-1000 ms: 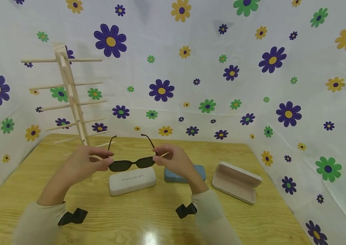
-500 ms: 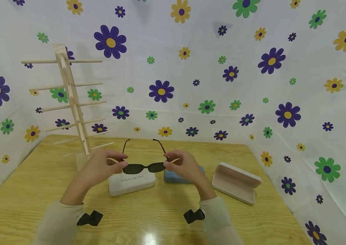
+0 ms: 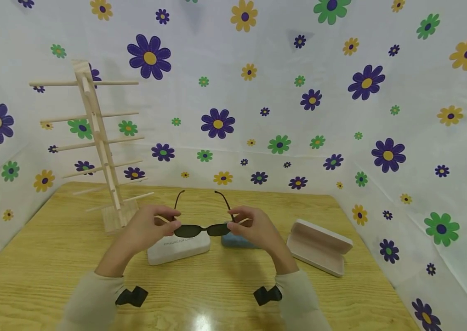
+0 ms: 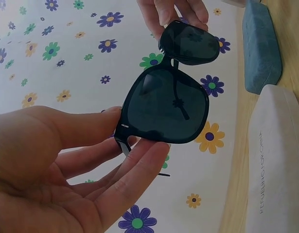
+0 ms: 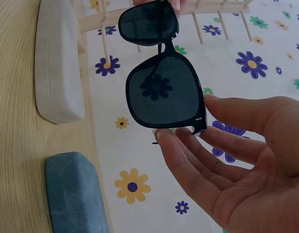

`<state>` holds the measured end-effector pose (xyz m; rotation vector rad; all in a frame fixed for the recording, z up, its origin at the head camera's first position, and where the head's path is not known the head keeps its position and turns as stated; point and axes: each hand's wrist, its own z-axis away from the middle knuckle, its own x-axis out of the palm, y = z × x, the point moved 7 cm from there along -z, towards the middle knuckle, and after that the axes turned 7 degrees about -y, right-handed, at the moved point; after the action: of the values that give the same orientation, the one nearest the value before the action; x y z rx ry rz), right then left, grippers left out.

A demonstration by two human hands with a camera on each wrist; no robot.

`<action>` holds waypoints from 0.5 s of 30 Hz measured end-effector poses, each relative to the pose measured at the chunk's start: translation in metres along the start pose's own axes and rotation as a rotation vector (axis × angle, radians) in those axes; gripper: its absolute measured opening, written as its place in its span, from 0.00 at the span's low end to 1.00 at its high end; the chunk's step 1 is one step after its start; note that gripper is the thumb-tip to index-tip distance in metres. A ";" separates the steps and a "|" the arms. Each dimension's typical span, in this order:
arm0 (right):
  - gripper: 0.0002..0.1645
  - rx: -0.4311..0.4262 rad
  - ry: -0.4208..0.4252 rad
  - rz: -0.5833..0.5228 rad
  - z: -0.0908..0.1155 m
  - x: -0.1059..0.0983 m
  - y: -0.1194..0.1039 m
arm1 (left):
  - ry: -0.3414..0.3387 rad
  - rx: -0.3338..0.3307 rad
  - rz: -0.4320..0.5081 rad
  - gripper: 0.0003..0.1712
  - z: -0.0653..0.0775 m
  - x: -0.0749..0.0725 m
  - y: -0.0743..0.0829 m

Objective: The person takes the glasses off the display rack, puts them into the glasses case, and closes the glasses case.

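Observation:
Between my two hands is a pair of dark sunglasses, held up level above the table with both temples unfolded and pointing away from me. My left hand pinches the left hinge corner between thumb and fingers; the left wrist view shows the thumb against the frame beside the lens. On the other side my right hand pinches the right hinge corner, seen close in the right wrist view beside the other lens. Behind and below the sunglasses lie a closed white glasses case and a closed blue case, partly covered by my right hand.
A wooden display rack with several crossing rods stands at the back left on its square base. An open white case lies at the right of the wooden table. Flower-printed cloth encloses the back and sides.
Both hands have carried the sunglasses to the right and slightly down, toward the middle. The rack's base has come into view behind the left hand. The cases and rack stay put.

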<state>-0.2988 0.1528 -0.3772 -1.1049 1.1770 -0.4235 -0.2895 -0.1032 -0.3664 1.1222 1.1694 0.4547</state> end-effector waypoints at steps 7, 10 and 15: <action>0.29 0.044 0.010 -0.017 0.003 -0.002 0.008 | 0.003 -0.009 -0.015 0.21 -0.002 0.007 0.000; 0.31 0.059 0.013 -0.017 0.004 -0.002 0.010 | 0.006 -0.013 -0.013 0.21 -0.003 0.009 -0.001; 0.33 0.084 0.026 -0.002 0.006 -0.004 0.012 | 0.004 -0.013 -0.015 0.21 -0.005 0.012 -0.001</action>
<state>-0.2980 0.1639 -0.3859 -1.0311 1.1708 -0.4862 -0.2894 -0.0921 -0.3731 1.1011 1.1762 0.4525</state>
